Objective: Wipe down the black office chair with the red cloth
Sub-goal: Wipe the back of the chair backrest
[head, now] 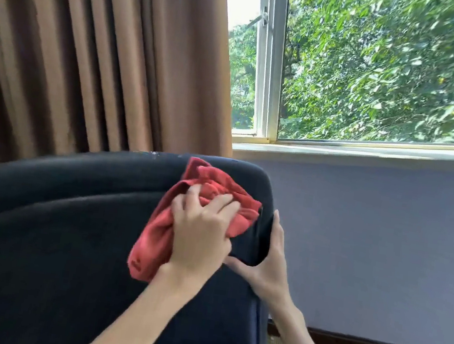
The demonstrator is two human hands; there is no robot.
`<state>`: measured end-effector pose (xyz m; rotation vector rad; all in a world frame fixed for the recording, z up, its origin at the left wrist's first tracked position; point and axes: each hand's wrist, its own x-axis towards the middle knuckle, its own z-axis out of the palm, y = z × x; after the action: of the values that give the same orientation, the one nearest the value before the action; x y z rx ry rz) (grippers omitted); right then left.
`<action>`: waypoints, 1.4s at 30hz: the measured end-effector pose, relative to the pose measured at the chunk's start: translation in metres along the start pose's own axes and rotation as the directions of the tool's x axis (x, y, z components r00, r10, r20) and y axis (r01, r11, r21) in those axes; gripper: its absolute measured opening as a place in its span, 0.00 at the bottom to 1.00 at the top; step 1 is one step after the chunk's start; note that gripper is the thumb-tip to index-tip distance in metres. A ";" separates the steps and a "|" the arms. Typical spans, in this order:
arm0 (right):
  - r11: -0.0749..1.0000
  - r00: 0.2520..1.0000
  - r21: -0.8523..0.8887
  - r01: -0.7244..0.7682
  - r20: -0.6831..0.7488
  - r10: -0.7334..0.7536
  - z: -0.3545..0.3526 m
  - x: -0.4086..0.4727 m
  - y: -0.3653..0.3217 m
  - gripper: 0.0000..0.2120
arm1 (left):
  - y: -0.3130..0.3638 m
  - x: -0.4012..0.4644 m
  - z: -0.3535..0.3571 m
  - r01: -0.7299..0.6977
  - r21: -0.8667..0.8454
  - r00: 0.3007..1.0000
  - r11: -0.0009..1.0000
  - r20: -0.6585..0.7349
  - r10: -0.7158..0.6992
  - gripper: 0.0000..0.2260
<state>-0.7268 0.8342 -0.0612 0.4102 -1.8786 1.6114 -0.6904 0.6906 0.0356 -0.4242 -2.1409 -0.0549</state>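
Pressing the red cloth (201, 220) against the black office chair (88, 239) backrest, upper corner at 3 o'clock, your left hand (199, 238) bunches it, fingers curled in. Your right hand (269, 259) clamps the backrest edge. No readable writing anywhere.

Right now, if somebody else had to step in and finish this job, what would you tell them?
Left hand: presses the bunched red cloth against the upper right part of the black office chair backrest, fingers curled into the fabric.
Right hand: grips the backrest's right edge, steadying it.
Done: cannot say how much is already wiped; small pale specks show on the top edge, near the curtain.
Left: carry on across the top edge and the rest of the backrest; the seat and lower parts are out of view.
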 end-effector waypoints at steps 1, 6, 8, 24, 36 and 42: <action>1.000 1.000 0.022 0.008 0.018 -0.008 -0.002 0.001 0.000 0.52 | 0.027 0.008 0.006 -0.112 -0.003 0.991 0.994 0.075 0.112 0.19; 0.999 1.000 0.049 -0.009 0.004 0.009 -0.016 -0.002 0.003 0.43 | 0.067 0.034 0.015 -0.394 0.063 0.874 0.917 0.335 0.352 0.11; 0.999 1.000 0.052 0.002 -0.003 -0.002 -0.015 -0.002 0.005 0.47 | 0.043 0.037 0.004 -0.392 0.026 0.874 0.920 0.323 0.364 0.12; 0.986 0.996 0.143 -0.083 0.055 0.075 -0.004 -0.004 0.017 0.50 | 0.042 0.054 -0.008 -0.673 0.151 0.694 0.724 0.468 0.547 0.11; 0.877 0.939 0.348 -0.332 0.214 0.271 -0.026 -0.027 0.032 0.28 | 0.033 -0.033 0.038 -0.499 0.107 0.865 0.860 0.126 0.486 0.17; 0.799 0.906 0.427 -0.423 0.224 0.360 -0.023 -0.021 0.015 0.20 | 0.044 -0.177 0.068 -0.330 -0.199 0.892 0.923 0.255 0.374 0.27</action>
<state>-0.7141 0.8563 -0.0849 0.3427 -1.7290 2.3948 -0.6391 0.6961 -0.1517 -0.9584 -2.3172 0.0564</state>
